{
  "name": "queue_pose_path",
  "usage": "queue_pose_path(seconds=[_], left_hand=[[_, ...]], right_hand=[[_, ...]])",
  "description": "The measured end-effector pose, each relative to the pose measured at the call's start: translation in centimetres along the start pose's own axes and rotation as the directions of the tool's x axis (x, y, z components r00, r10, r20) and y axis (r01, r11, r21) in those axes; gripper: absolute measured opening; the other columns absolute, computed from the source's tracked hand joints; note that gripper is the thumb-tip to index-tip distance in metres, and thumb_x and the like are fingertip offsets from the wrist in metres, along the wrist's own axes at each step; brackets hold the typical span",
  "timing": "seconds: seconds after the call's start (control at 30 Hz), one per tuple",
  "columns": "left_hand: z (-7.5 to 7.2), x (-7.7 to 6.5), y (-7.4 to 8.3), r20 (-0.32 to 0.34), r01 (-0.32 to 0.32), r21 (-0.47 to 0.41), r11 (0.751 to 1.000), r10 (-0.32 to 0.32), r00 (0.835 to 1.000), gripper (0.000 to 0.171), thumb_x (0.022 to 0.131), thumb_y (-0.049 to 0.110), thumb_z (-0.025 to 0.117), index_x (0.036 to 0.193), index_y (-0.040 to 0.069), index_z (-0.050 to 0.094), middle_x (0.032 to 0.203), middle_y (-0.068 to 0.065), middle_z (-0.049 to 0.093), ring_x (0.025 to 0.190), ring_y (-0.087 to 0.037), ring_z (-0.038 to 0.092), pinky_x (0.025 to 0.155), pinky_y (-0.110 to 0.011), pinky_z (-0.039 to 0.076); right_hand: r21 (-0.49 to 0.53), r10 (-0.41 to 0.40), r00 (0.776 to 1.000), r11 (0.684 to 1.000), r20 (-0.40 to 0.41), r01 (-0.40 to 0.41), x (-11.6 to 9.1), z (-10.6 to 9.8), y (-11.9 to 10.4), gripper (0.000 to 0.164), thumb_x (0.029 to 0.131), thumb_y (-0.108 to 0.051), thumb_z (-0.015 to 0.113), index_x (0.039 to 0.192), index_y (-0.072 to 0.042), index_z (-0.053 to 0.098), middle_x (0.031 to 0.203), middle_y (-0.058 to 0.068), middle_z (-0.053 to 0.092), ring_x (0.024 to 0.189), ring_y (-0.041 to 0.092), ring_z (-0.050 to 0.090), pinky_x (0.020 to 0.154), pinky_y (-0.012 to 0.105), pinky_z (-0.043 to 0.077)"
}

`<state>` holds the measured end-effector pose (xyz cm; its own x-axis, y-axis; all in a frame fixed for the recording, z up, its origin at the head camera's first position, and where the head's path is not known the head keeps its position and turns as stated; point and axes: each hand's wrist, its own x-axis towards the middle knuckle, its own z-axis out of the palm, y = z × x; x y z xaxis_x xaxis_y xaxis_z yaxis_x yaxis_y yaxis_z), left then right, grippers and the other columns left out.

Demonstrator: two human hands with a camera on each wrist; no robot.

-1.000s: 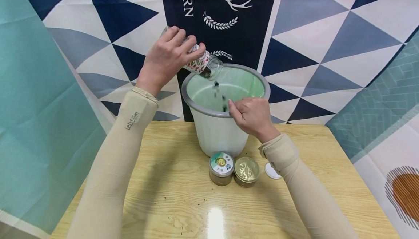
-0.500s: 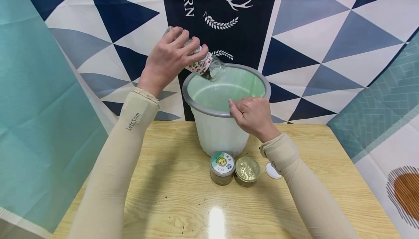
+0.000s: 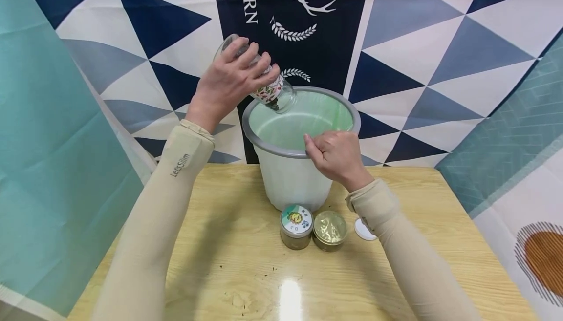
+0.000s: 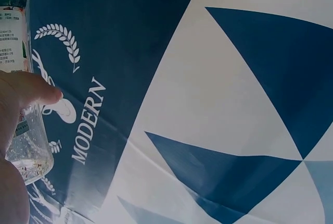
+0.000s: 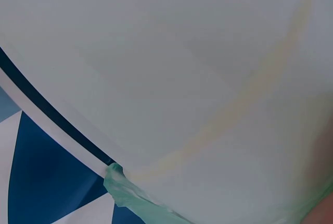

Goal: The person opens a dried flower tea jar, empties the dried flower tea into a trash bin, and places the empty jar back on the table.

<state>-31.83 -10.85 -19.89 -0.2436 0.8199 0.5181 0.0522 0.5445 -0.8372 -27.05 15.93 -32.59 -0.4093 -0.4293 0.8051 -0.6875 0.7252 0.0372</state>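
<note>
My left hand [image 3: 228, 79] grips a clear jar [image 3: 269, 91] with a floral label above the bin's left rim. The jar tilts mouth-down to the right, and a small dark clump sits near its neck. Its base, with a few small bits inside, shows below my thumb in the left wrist view, the clear jar wall [image 4: 31, 148]. My right hand [image 3: 336, 157] holds the near right rim of the white trash bin [image 3: 292, 179], fingers curled, thumb on the rim. Green film [image 5: 138, 200] shows at the bottom of the right wrist view. The bin's floor is partly hidden.
Before the bin stand a round tub with a sunflower lid [image 3: 296, 227] and a gold-topped round tub [image 3: 330, 230]. A white lid [image 3: 364, 230] lies by my right forearm. Small dark crumbs dot the wooden table [image 3: 228, 243]. A patterned cloth [image 3: 396, 67] hangs behind.
Dark bits were falling from the jar into the bin a second ago; none are in the air now. The jar's mouth dips slightly lower. My right hand keeps its place on the rim.
</note>
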Motion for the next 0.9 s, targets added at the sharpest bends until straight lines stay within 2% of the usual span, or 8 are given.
queue_pose_path(seconds=[0.2,0.4,0.67,0.9], left_hand=[[-0.05,0.04,0.25,-0.012,-0.022,0.038,0.999,0.022,1.000,0.061,0.098,-0.013,0.048,0.140,0.031,0.056,0.136,0.004,0.062,0.129,-0.022,0.054,0.119,-0.035,0.036],[-0.14,-0.02,0.20,-0.024,-0.029,0.032,0.999,0.029,0.999,0.062,0.099,-0.015,0.045,0.139,0.030,0.056,0.135,0.003,0.063,0.127,-0.023,0.054,0.119,-0.036,0.037],[-0.15,0.01,0.27,-0.046,-0.016,0.044,0.999,0.018,0.999,0.062,0.098,-0.016,0.045,0.138,0.030,0.057,0.133,0.003,0.063,0.127,-0.022,0.055,0.119,-0.035,0.038],[-0.05,0.23,0.46,-0.019,-0.020,0.040,0.999,0.021,1.000,0.064,0.097,-0.016,0.048,0.140,0.031,0.056,0.139,0.004,0.062,0.132,-0.021,0.054,0.121,-0.036,0.036]], right_hand=[[-0.003,0.006,1.000,1.000,-0.002,-0.006,-0.08,0.00,-0.18,0.059,0.102,-0.030,0.045,0.046,-0.017,0.035,0.042,-0.003,0.034,0.039,0.013,0.030,0.041,0.027,0.016],[0.001,0.001,1.000,1.000,-0.006,-0.001,-0.11,0.03,-0.28,0.059,0.102,-0.029,0.046,0.045,-0.017,0.036,0.042,-0.002,0.035,0.038,0.014,0.032,0.041,0.027,0.017],[0.003,0.003,1.000,1.000,-0.005,-0.003,-0.06,-0.02,-0.38,0.059,0.102,-0.029,0.046,0.045,-0.017,0.036,0.042,-0.003,0.035,0.038,0.013,0.031,0.041,0.027,0.017],[-0.001,0.010,1.000,1.000,0.005,-0.010,0.03,-0.25,-0.26,0.058,0.102,-0.029,0.046,0.046,-0.017,0.036,0.043,-0.003,0.035,0.039,0.013,0.032,0.041,0.027,0.017]])
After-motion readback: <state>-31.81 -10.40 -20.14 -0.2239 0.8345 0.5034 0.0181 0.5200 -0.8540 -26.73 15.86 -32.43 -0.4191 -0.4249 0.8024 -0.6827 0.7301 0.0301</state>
